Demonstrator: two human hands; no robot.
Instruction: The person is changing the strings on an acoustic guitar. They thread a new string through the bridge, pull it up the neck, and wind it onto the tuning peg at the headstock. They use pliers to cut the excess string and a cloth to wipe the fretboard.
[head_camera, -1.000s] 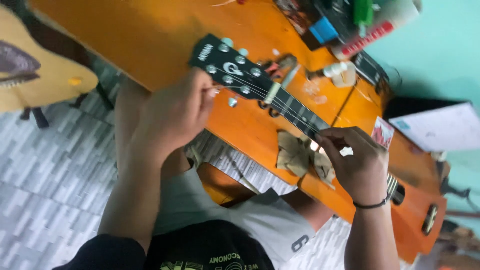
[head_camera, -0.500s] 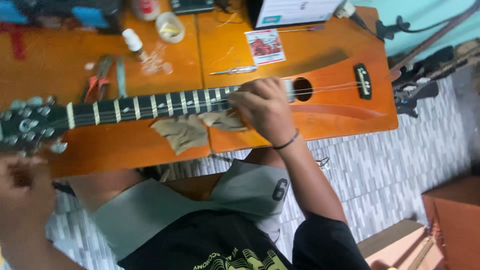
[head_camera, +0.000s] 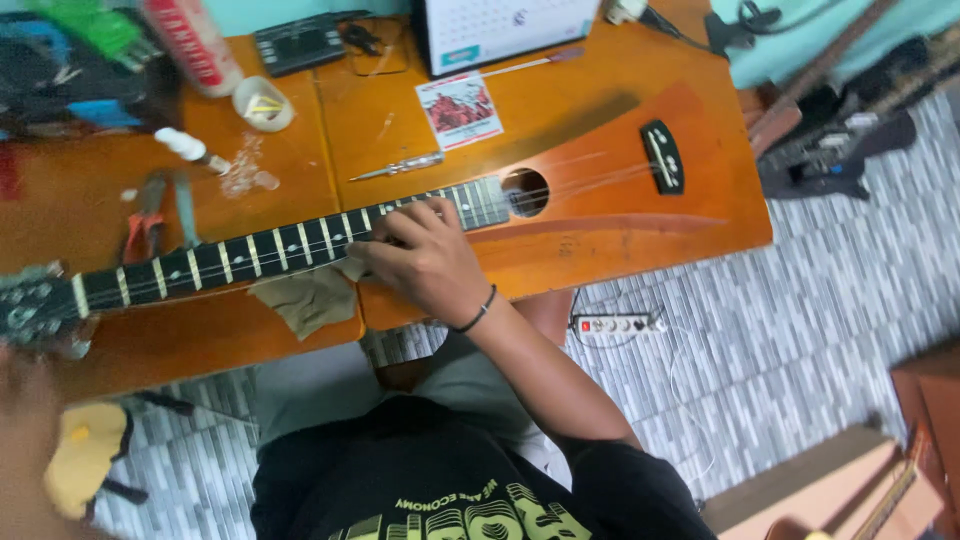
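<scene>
right hand pressing guitar strings, cloth beside.

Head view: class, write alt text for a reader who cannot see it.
A person's right hand presses the strings on the neck of a small guitar lying across an orange table. A brown cloth lies under the neck; the left hand is blurred near the headstock.

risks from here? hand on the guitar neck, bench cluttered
1. The guitar lies across the orange table with its body near the edge; pressure from the right hand on the fretboard might shift it.
2. The screwdriver lies beside the strings and could scratch the finish.
3. The left hand is blurred, so its grip cannot be judged.
</scene>
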